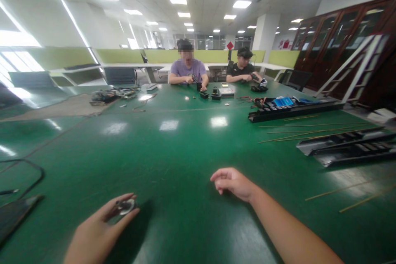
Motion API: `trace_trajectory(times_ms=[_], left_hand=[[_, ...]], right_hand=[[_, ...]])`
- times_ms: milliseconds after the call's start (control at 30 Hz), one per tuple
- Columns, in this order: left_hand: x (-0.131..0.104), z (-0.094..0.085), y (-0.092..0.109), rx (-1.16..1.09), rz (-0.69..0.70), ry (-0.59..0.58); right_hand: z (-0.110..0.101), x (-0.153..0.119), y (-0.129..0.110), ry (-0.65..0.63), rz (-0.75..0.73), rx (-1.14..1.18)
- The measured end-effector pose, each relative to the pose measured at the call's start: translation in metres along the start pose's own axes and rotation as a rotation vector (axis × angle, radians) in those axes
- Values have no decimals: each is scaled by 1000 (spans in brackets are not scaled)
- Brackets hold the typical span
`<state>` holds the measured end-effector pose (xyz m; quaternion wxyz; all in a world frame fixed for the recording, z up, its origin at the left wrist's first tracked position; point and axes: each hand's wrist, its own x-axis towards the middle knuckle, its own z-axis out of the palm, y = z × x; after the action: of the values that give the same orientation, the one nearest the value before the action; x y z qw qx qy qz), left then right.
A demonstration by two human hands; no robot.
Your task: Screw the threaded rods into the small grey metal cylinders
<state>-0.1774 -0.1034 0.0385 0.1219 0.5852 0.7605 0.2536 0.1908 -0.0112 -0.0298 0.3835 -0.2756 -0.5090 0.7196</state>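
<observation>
At the lower left, my left hand [103, 225] grips a small round metallic part [126, 206] between thumb and fingers, just above the green table [173, 148]. The part is blurred, with a bright ring and a darker side. My right hand [233, 183] is over the table, right of centre, with its fingers curled loosely and the index finger pointing left. The thumb lies near the fingers, and whether anything small is between them cannot be made out.
Black metal channels [349, 148] and thin rods [312, 133] lie at the right. A longer tray [297, 109] holds blue items. Two people [188, 68] sit across the table with small black parts. A cable [38, 177] and a dark flat object [18, 214] lie left.
</observation>
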Motion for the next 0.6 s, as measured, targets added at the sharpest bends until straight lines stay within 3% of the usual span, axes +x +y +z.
trace_trajectory(times_ms=[233, 333, 433, 600], left_hand=[[16, 53, 88, -221, 338, -290], [21, 74, 116, -288, 505, -397], [27, 97, 128, -338, 598, -441], [31, 128, 121, -491, 535, -396]], right_hand=[[-19, -5, -14, 21, -110, 26], [-31, -6, -18, 57, -147, -36], [-36, -4, -16, 91, -153, -136], [-25, -2, -5, 129, -140, -355]])
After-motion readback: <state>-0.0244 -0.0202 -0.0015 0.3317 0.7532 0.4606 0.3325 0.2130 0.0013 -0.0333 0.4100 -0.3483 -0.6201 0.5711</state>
